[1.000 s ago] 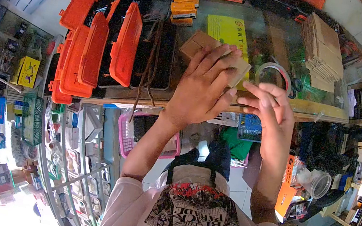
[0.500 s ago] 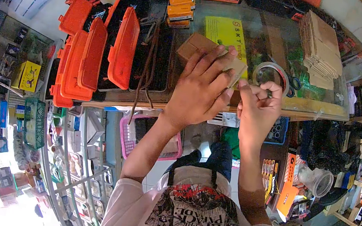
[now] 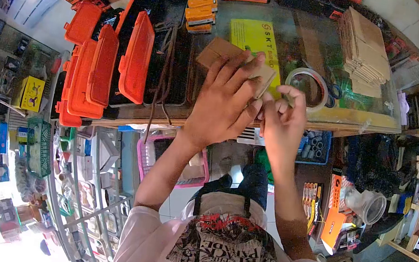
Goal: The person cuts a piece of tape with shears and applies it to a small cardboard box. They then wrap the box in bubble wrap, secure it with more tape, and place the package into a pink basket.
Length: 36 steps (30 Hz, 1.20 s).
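Over the counter's front edge, my left hand [image 3: 224,100] lies across a small brown cardboard box [image 3: 217,54], its fingers wrapped over the top. Close against the box's right end is my right hand [image 3: 283,118], thumb and fingers bent together at the box edge; what they pinch is too small to make out. A roll of clear tape [image 3: 323,90] stands just right of my right hand, with dark-handled scissors [image 3: 335,90] beside it. Behind the box lies a yellow printed sheet [image 3: 257,38].
Orange-lidded cases [image 3: 136,59] stand open at the left, with a brown cord [image 3: 163,69] hanging beside them. Small orange boxes [image 3: 200,6] are stacked at the back. Flattened cardboard [image 3: 363,51] is piled at the right. A pink basket [image 3: 206,171] sits below the counter.
My right hand has moved left, closer to my left hand and the box end. The view has shifted slightly, and my left hand remains on the box.
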Motion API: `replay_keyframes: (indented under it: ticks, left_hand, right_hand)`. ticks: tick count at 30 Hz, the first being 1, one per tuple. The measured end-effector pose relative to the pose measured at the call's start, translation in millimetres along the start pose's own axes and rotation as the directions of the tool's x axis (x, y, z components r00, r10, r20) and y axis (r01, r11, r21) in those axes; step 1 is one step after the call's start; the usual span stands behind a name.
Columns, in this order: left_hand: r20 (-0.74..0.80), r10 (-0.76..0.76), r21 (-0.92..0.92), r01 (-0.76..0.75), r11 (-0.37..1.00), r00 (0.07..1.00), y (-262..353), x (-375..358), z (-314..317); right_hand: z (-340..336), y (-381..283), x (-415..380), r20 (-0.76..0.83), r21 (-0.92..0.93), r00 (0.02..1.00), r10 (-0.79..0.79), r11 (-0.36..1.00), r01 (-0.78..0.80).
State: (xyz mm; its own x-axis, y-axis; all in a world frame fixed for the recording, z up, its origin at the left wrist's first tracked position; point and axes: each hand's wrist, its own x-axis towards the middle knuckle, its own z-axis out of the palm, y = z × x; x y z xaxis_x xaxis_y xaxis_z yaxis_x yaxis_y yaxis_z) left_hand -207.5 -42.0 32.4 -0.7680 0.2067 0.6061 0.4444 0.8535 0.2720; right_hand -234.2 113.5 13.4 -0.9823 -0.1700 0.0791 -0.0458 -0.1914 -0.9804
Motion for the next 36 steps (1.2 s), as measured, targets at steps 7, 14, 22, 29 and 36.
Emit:
replay_keyframes:
  ticks: [7, 14, 22, 29, 36]
  left_hand:
    - [0.014, 0.017, 0.015, -0.018, 1.000, 1.000, -0.2, 0.6, -2.5]
    - [0.022, -0.005, 0.012, 0.005, 1.000, 1.000, 4.9, 3.0, -2.0]
    - [0.049, -0.017, 0.012, 0.017, 1.000, 0.999, 1.4, 1.0, -3.6]
    - [0.035, -0.044, 0.001, 0.044, 0.999, 0.998, 4.4, 1.0, -1.3]
    - [0.036, 0.010, 0.047, -0.012, 0.999, 0.999, 1.2, 3.0, -0.9]
  right_hand:
    - [-0.7, 19.6, -31.0, 0.200, -0.322, 0.977, -0.075, 0.937, 0.138]
    - [-19.8, 14.2, -28.5, 0.239, -0.399, 0.966, -0.098, 0.897, 0.190]
    - [-3.6, -3.2, -34.8, 0.260, 0.020, 0.964, 0.048, 0.998, -0.055]
    - [-9.5, -5.3, -36.9, 0.217, 0.055, 0.958, 0.186, 0.978, -0.202]
    - [-5.5, 5.4, -37.0, 0.279, -0.035, 0.957, 0.081, 0.997, -0.075]
